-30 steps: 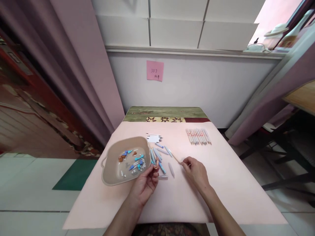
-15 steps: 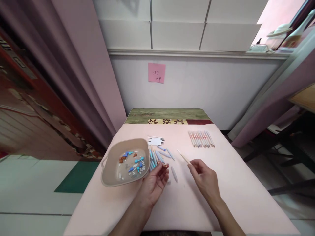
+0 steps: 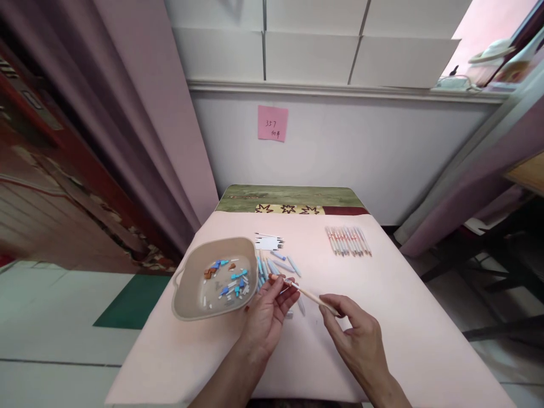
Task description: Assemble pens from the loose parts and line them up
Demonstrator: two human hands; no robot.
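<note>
Hands: the right hand (image 3: 360,338) and the left hand (image 3: 266,314) are reaching in over the near edge of the tabletop (image 3: 395,334), close together.
Right fingers: thumb and forefinger are pinching shut on the near end of a thin beige barrel (image 3: 312,296).
Beige barrel: it is slanting up and left from the right fingers, off the tabletop, with its far tip meeting the left fingertips.
Left fingers: loosely curled, the tips are closing on a small orange piece (image 3: 274,277) right at the barrel's tip; the join itself is too small to tell.
Loose barrels (image 3: 278,265): pale blue ones are lying scattered just beyond the left hand.
Bowl (image 3: 183,303): beige, it is sitting just left of the left hand, carrying small parts (image 3: 232,279) in blue, white and brown.
Refills (image 3: 270,243): white with dark tips, they are lying behind the loose barrels.
Pens (image 3: 348,241): a neat row is lying far right, well apart from both hands.
Pink note (image 3: 272,123): it is sticking to the wall beyond.
</note>
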